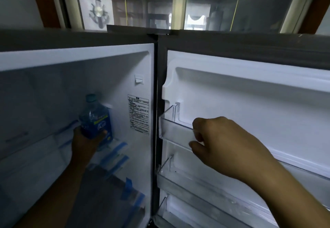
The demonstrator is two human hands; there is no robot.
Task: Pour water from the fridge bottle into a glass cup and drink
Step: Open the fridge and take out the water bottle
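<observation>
— Where's the water bottle right now?

— Inside the open grey fridge (76, 40), in the main white compartment. It's a clear plastic bottle with a blue label and a pale teal cap (95, 117), standing roughly upright near the right inner wall, just left of the white printed sticker (138, 114) stuck there.

— Is anyone holding it?

— Yes, the left hand (85, 143) has reached in from below and its fingers are wrapped tight around the lower part of the bottle, over the label. The thumb shows on the right side of it.

— And the other hand?

— The right hand (226, 145) is over at the open door (250, 92), which swings out to the right. Its fingers are curled in, hooked over the front edge of the top clear plastic door shelf (171, 129). Thumb sits just under the edge, so it's gripping that rim.

— Anything else in the fridge?

— Strips of blue tape (117, 153) on the glass shelves inside. Two more clear door shelves sit below the one being held. I see no glass cup from here.

— What's above the fridge?

— A glass-fronted cabinet (178, 2), dim, with reflections in it.
</observation>
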